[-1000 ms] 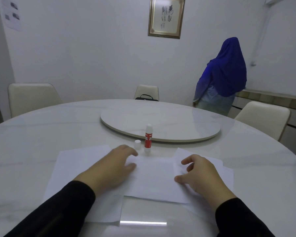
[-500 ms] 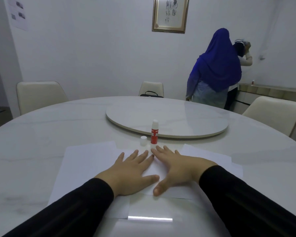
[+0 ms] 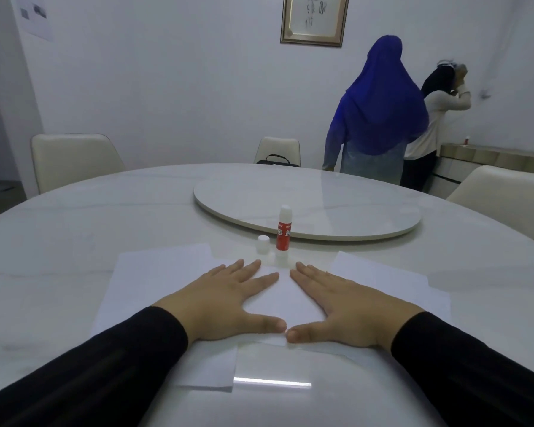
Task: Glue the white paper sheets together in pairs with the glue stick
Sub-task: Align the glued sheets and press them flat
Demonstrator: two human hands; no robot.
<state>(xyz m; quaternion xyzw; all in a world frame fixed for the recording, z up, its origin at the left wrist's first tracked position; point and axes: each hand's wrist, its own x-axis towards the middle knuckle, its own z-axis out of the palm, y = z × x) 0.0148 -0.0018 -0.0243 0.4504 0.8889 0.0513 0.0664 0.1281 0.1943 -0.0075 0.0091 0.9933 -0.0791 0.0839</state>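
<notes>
White paper sheets lie on the round table in front of me. My left hand (image 3: 228, 300) and my right hand (image 3: 339, 306) press flat on the middle sheet (image 3: 282, 300), fingers straight, thumbs almost touching. Another sheet (image 3: 154, 285) lies partly under it on the left, and one more (image 3: 392, 282) sticks out on the right. Just beyond my fingertips the red glue stick (image 3: 283, 229) stands upright with its white tip exposed. Its small white cap (image 3: 263, 243) stands to its left.
A round turntable (image 3: 305, 204) sits in the table's centre behind the glue stick. Cream chairs (image 3: 74, 161) ring the table, one holding a black bag (image 3: 277, 161). Two people (image 3: 379, 112) stand at the back right by a ledge.
My hands went from loosely curled and apart to flat on the middle sheet, side by side, then slid slightly apart. The camera tilted and a second person came into view.
</notes>
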